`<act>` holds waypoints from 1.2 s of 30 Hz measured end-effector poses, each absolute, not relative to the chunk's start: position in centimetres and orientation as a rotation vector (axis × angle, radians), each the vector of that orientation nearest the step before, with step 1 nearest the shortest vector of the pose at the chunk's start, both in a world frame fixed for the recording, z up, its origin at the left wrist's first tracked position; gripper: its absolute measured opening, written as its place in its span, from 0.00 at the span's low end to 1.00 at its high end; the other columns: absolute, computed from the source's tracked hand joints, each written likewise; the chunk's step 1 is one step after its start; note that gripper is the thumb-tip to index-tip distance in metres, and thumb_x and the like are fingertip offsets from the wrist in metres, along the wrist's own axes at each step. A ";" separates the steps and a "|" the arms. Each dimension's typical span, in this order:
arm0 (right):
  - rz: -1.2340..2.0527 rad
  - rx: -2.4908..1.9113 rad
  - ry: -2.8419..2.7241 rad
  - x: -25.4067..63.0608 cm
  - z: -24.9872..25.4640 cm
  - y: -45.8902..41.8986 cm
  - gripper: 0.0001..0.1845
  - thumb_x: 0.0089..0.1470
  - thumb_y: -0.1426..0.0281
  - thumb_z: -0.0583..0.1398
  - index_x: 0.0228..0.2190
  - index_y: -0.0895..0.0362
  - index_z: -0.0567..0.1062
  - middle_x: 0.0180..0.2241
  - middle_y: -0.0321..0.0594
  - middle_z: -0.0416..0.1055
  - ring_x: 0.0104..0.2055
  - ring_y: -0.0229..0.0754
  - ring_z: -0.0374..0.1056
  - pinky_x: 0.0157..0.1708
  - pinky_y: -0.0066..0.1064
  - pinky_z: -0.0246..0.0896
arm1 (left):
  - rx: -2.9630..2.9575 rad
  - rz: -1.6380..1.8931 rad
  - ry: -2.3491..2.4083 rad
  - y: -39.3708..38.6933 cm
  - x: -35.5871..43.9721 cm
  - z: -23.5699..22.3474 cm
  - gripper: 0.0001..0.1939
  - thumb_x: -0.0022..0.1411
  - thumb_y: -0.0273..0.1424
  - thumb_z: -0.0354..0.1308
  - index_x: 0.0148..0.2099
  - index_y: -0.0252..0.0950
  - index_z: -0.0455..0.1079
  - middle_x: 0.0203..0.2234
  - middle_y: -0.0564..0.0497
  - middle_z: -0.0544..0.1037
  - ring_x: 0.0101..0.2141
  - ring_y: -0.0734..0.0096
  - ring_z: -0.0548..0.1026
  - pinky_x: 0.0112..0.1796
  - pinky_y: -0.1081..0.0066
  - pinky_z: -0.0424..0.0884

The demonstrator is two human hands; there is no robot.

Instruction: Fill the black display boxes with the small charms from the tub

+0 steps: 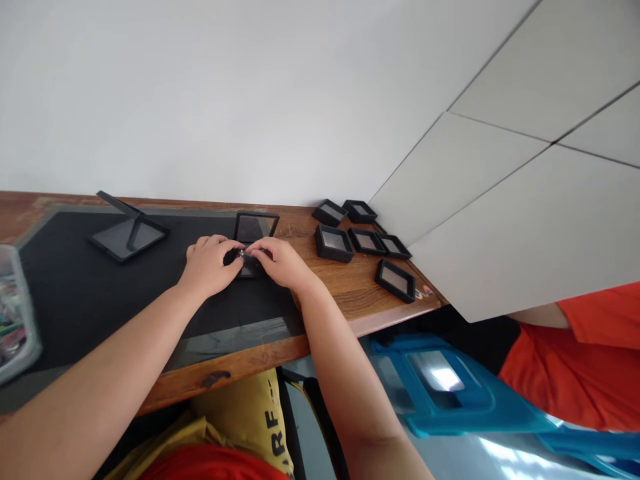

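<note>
Left hand [213,263], right hand [283,262]: fingers curled, slightly parted, over open black case [255,229] (hold on small shiny piece [243,253]: cannot tell). To the right: several black frames [334,244].

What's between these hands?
In the head view, a small shiny piece and part of an open black case are between the left hand and right hand.

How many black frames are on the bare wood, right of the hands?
6: back-left frame and back-right frame near the wall; middle-row left frame, centre frame and right frame; front frame nearest the table edge. More may be hidden behind or beneath them.
</note>
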State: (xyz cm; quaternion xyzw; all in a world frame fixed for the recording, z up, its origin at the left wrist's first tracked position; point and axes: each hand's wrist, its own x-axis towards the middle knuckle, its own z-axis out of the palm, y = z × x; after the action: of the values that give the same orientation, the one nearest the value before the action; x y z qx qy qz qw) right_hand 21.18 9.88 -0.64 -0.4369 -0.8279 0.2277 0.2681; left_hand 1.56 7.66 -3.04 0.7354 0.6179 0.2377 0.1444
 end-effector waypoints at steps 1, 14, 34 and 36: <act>0.616 -1.185 -2.240 21.2 -0.7 9.9 0.12 0.66 0.78 0.60 0.42 0.58 0.85 0.42 0.43 0.83 0.46 0.41 0.76 0.50 0.35 0.67 | 2.119 0.687 1.779 7.7 1.5 -3.0 0.19 0.70 0.40 0.55 0.58 0.48 0.80 0.58 0.45 0.79 0.62 0.42 0.70 0.59 0.46 0.67; 0.586 -1.140 -2.305 21.0 -1.0 10.3 0.18 0.61 0.82 0.61 0.42 0.52 0.88 0.42 0.41 0.82 0.46 0.43 0.75 0.53 0.38 0.68 | 2.114 0.679 1.797 7.7 1.4 -3.1 0.21 0.69 0.41 0.54 0.59 0.47 0.80 0.58 0.44 0.78 0.62 0.43 0.69 0.61 0.47 0.65; 0.610 -1.327 -2.185 22.4 -0.9 10.5 0.23 0.55 0.83 0.60 0.49 0.56 0.82 0.39 0.38 0.81 0.41 0.41 0.74 0.50 0.36 0.67 | 2.102 0.682 1.796 7.7 1.5 -3.0 0.20 0.69 0.41 0.56 0.58 0.48 0.81 0.58 0.45 0.79 0.63 0.42 0.69 0.60 0.47 0.66; 0.619 -1.329 -2.186 22.3 -1.0 10.6 0.22 0.55 0.82 0.61 0.49 0.56 0.82 0.38 0.38 0.81 0.40 0.41 0.74 0.49 0.36 0.67 | 2.107 0.678 1.791 7.8 1.4 -3.1 0.20 0.69 0.41 0.56 0.58 0.48 0.81 0.58 0.45 0.79 0.63 0.41 0.69 0.60 0.47 0.66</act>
State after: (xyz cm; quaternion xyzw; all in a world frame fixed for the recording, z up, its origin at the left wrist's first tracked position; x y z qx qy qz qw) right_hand 22.35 10.55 -0.97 -0.4887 -0.8036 0.2275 0.2522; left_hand 1.45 7.76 -3.05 0.7319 0.6222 0.2357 0.1468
